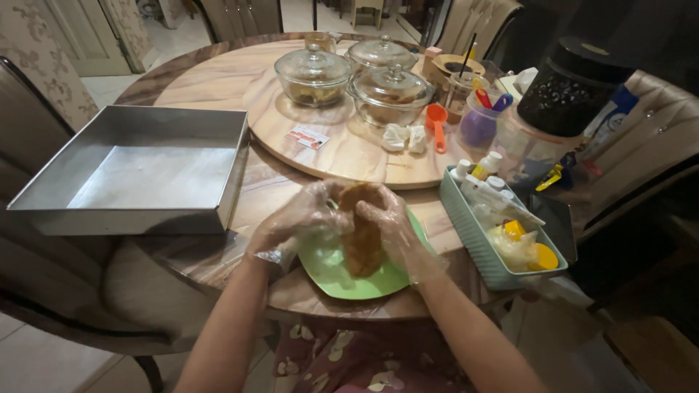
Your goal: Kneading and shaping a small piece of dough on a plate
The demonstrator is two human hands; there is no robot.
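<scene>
Both my hands wear thin clear plastic gloves. My left hand (300,217) and my right hand (395,224) press together on a long brown lump of dough (362,234). The dough stands tilted over a green plate (329,271) at the table's near edge. My fingers cover its upper end; its lower end rests on the plate.
A large square metal pan (138,171) sits at the left. Three lidded glass dishes (314,73) stand on the round turntable (255,94) behind. A teal tray (477,236) of small bottles is at the right, with a dark-lidded jar (564,91) and measuring spoons (437,124) beyond. Chairs ring the table.
</scene>
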